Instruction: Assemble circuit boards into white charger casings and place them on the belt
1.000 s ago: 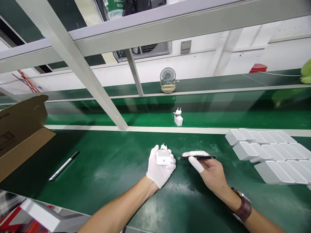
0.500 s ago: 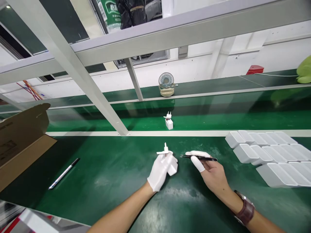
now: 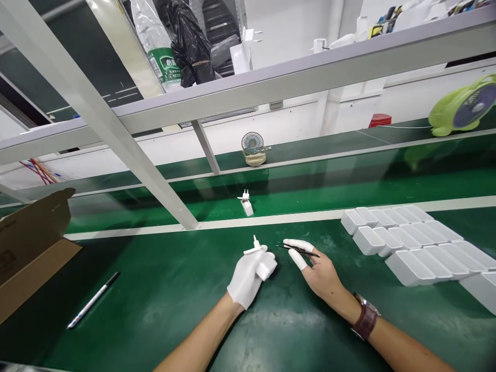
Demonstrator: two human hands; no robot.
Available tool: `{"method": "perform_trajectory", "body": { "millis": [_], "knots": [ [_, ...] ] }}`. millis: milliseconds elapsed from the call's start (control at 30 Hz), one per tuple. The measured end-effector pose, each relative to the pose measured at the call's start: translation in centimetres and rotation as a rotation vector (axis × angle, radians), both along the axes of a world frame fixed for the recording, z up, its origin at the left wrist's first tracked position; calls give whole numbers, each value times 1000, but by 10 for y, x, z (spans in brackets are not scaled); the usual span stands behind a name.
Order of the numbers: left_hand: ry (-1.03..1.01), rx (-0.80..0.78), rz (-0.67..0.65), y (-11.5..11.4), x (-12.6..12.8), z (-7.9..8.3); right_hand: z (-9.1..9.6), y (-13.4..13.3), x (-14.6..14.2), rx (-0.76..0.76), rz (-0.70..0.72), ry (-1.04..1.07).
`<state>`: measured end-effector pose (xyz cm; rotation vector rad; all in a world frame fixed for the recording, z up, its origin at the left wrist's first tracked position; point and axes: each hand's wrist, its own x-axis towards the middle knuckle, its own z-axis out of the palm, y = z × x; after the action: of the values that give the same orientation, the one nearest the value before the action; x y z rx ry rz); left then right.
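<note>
My left hand, in a white glove, is closed around a white plug adapter. The adapter's pin plate sticks up past the thumb side, and part of the housing is hidden by the fingers. To the right, my right hand pinches black tweezers between finger and thumb, both in white finger cots. The tweezer tips point left, toward the adapter but apart from it. Beyond the hands, another white plug adapter stands on the green belt, its plate and prongs tilted on top.
Rows of white plastic housings lie on the right of the green table. At left are a pen and an open cardboard box. A slanted metal post and a shelf frame the far side. A small fan stands behind.
The camera view has shifted, so the scene sits lower and further left. Both hands keep their holds on the adapter and tweezers, with the tweezer tips still apart from the adapter.
</note>
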<state>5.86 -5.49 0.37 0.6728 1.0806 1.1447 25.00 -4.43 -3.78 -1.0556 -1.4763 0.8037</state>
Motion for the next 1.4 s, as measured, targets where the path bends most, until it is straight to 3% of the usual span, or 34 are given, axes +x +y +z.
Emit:
{"method": "perform_trajectory", "body": {
  "millis": [100,233,433,600,1200,1400],
  "knots": [
    [-470,-173,-33,5,-4,6,9,-10,-1,54,68,53],
    [-700,-281,-140,7,-9,4,17,-25,-4,103,181,113],
    [-699,-289,-142,6,-6,0,21,-33,-11,222,289,133],
    [-730,-305,-158,4,-4,-1,22,-33,-12,207,336,101],
    [-606,-346,-79,0,6,11,24,-35,-9,277,323,1],
    [-449,-300,-54,-2,8,6,29,-39,-6,325,362,-104]
  ]
}}
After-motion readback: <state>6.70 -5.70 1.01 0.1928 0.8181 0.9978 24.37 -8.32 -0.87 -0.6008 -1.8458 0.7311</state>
